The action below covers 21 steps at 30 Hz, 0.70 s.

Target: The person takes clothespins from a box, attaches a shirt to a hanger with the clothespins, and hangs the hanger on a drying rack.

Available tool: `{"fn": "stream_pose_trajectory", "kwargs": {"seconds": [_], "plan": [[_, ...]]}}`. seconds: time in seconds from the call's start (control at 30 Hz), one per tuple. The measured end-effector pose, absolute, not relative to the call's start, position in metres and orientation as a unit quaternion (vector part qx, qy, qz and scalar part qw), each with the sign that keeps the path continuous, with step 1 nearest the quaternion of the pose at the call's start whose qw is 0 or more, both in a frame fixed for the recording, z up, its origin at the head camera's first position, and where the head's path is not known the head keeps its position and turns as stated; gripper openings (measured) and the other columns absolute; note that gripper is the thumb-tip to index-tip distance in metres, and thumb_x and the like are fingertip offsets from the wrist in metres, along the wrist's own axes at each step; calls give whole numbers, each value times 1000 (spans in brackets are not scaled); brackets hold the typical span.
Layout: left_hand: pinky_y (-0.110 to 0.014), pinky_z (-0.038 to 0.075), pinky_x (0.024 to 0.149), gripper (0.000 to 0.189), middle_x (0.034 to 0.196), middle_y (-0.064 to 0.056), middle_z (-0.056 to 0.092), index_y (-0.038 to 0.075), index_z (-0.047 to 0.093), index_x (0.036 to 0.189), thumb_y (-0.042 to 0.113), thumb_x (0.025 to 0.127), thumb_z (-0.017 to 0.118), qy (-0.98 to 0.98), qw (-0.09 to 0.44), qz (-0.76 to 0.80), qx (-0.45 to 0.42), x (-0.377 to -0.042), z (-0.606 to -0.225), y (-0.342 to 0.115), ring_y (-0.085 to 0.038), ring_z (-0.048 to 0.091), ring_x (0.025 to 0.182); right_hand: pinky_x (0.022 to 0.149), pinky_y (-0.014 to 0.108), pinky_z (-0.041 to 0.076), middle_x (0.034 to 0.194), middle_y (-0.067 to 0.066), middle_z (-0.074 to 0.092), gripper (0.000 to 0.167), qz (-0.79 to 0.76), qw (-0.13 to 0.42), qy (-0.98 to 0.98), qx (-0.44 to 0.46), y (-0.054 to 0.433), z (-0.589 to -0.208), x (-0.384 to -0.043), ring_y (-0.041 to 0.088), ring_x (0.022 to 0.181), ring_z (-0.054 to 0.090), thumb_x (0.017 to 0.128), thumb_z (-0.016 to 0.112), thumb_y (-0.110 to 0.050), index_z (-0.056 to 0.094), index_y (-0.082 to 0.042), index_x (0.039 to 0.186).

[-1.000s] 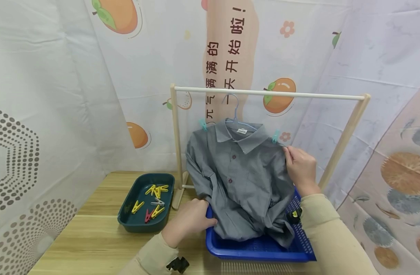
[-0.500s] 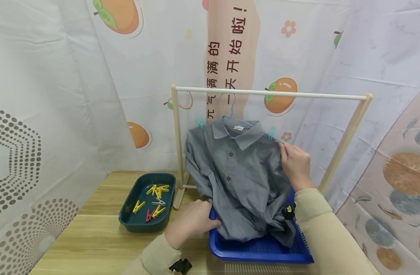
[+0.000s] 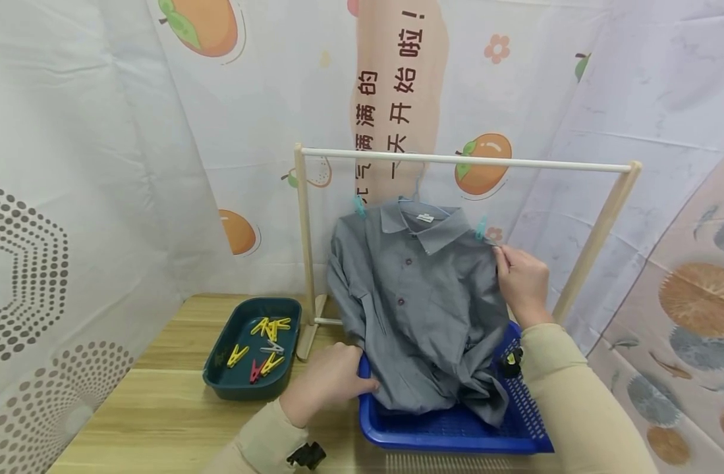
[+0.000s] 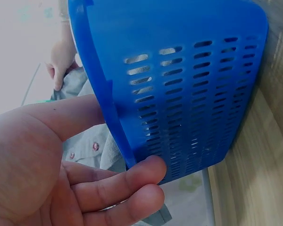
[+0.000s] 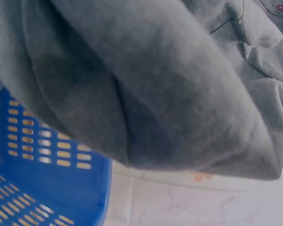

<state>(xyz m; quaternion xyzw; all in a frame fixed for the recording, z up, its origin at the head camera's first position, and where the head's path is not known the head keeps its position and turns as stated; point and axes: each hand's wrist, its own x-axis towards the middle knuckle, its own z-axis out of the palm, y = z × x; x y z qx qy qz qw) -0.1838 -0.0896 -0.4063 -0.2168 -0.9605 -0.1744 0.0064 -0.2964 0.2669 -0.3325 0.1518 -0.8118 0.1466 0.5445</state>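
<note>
A grey button-up shirt (image 3: 423, 309) is on a thin light-blue hanger (image 3: 417, 191), its lower part bunched in a blue plastic basket (image 3: 450, 442). Pinched in my right hand (image 3: 523, 283) is the shirt's shoulder at the right side; the right wrist view shows mostly hanging grey cloth (image 5: 170, 94). My left hand (image 3: 329, 378) grips the basket's left rim. Its thumb goes over the rim and the other fingers lie along the slotted outer wall (image 4: 184, 75). Teal clothespins, a left one (image 3: 360, 206) and a right one (image 3: 481, 228), sit at the shirt's shoulders.
A small rack with a white rail (image 3: 551, 164) and wooden posts stands behind the shirt; the hanger's hook overlaps the rail in the head view. At left on the wooden table (image 3: 154, 388), a dark green tray (image 3: 219, 378) holds several yellow, red and grey clothespins.
My right hand moves the shirt and hanger slightly left, then back right and a little higher. The left hand stays on the basket rim.
</note>
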Motion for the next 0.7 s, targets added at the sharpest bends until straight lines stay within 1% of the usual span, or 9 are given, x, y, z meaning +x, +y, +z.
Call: {"fn": "stream_pose_trajectory", "kwargs": {"seconds": [0.07, 0.17, 0.27, 0.4, 0.53, 0.63, 0.7], "plan": [[-30, 34, 43, 45, 59, 6, 44, 17, 54, 69, 52, 82, 80, -960, 12, -172, -221, -183, -405, -90, -11, 45, 47, 52, 50, 46, 61, 16, 58, 39, 147, 543, -813, 149, 271, -331, -295, 37, 55, 58, 101, 63, -11, 49, -7, 65], [-30, 35, 43, 46, 59, 6, 45, 16, 54, 69, 52, 82, 80, -959, 17, -169, -225, -182, -404, -92, -11, 45, 48, 55, 51, 49, 65, 18, 63, 36, 150, 538, -817, 142, 277, -330, -294, 37, 58, 61, 102, 62, -12, 55, -3, 68], [-29, 35, 43, 47, 59, 6, 45, 16, 54, 70, 55, 82, 79, -961, 21, -161, -226, -181, -403, -93, -10, 45, 48, 59, 52, 51, 71, 20, 67, 31, 157, 536, -818, 136, 281, -329, -292, 38, 62, 65, 102, 62, -12, 63, -1, 73], [-30, 36, 43, 46, 59, 7, 46, 17, 58, 74, 58, 84, 76, -962, 16, -156, -224, -182, -398, -97, -10, 47, 49, 58, 52, 49, 68, 18, 65, 30, 161, 532, -821, 131, 285, -329, -290, 38, 60, 63, 102, 62, -12, 63, -1, 74], [-30, 41, 47, 47, 63, 6, 51, 12, 68, 87, 58, 85, 76, -960, 26, -155, -233, -186, -389, -102, -9, 51, 53, 55, 51, 47, 64, 16, 62, 34, 157, 530, -823, 131, 289, -329, -291, 36, 56, 61, 102, 62, -13, 60, -3, 69], [-31, 44, 49, 53, 66, 6, 56, 9, 71, 99, 59, 83, 77, -959, 50, -138, -241, -188, -383, -106, -9, 53, 56, 51, 48, 44, 58, 13, 58, 39, 153, 529, -824, 133, 291, -329, -292, 33, 51, 57, 102, 63, -13, 54, -7, 64], [-32, 46, 51, 57, 73, 4, 61, 8, 71, 106, 60, 82, 77, -959, 65, -128, -243, -189, -379, -107, -10, 57, 60, 50, 45, 42, 55, 11, 55, 42, 150, 528, -825, 134, 292, -328, -292, 30, 49, 54, 102, 63, -13, 50, -9, 62]]}}
